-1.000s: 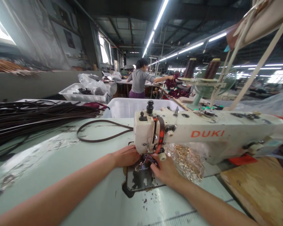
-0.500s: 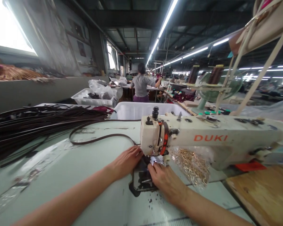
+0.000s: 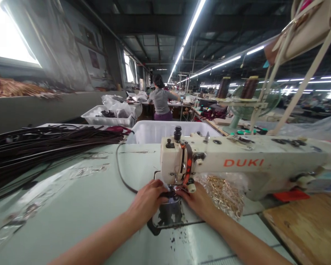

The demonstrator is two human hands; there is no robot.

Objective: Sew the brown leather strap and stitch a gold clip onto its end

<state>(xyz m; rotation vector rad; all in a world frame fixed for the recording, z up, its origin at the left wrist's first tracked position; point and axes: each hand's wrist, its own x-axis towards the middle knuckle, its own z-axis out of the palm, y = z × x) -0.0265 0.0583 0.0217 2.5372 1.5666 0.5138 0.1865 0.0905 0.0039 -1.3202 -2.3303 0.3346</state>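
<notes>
A narrow dark strap (image 3: 121, 176) curves over the table and passes under my left hand (image 3: 149, 197). Closed fingers of that hand grip the strap just left of the needle area of the sewing machine (image 3: 174, 162). My right hand (image 3: 199, 200) is closed at the other side of the needle, its fingertips on the strap's end, partly hidden by the machine head. A small shiny spot shows by those fingertips, too small to name. Under both hands lies the worn metal bed plate (image 3: 169, 213).
Many dark straps (image 3: 52, 143) lie in a heap at left. A bag of gold-coloured metal fittings (image 3: 223, 193) sits behind my right hand. A white bin (image 3: 146, 129) stands behind the machine; a wooden board (image 3: 306, 224) lies at right. Further off, a person (image 3: 160, 99) stands at a table.
The strap's wide loop on the table has shrunk to a single curve. My left hand has come lower, my right hand a little up and right, and the strap now spans between them.
</notes>
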